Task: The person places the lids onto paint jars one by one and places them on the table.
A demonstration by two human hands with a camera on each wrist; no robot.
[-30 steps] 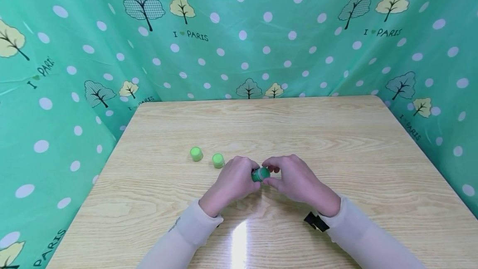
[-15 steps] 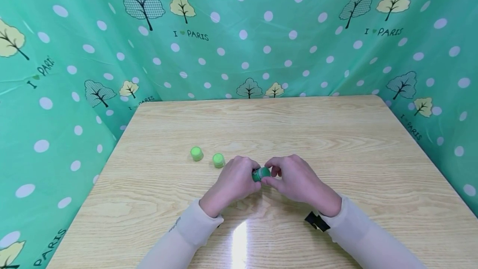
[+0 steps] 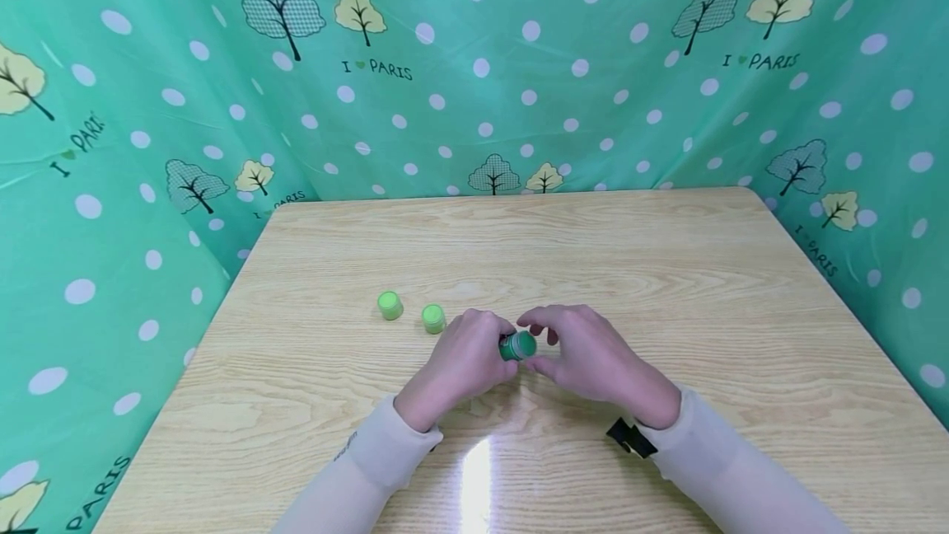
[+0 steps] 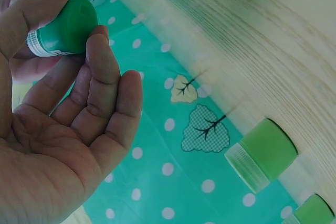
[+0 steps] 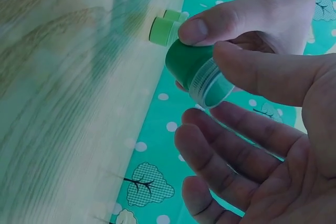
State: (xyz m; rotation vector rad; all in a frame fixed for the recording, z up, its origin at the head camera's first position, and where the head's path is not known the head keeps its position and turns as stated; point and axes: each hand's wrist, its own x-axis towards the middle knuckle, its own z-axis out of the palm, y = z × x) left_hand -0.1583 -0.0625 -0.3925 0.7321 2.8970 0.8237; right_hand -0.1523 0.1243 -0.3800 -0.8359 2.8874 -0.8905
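Note:
My left hand (image 3: pixel 463 361) grips a small dark green paint jar (image 3: pixel 509 348) between thumb and fingers, tilted so its capped end faces the right hand. In the right wrist view the jar's ribbed clear cap (image 5: pixel 208 84) shows. My right hand (image 3: pixel 589 353) is close around that end, its thumb (image 5: pixel 257 72) right at the cap's edge and its other fingers spread loosely apart from it. Two light green jars, a nearer one (image 3: pixel 433 319) and a farther one (image 3: pixel 390 306), stand on the table to the left of the hands.
The wood-grain table (image 3: pixel 630 254) has a bright light reflection (image 3: pixel 475 484) near its front. A green polka-dot curtain (image 3: pixel 474 89) printed with trees hangs behind and along both sides. A black strap (image 3: pixel 630 439) sits at the right wrist.
The right fingers drew in around the capped end half a second ago and now stand wider apart. The left hand keeps its grip, and the two light green jars have not moved.

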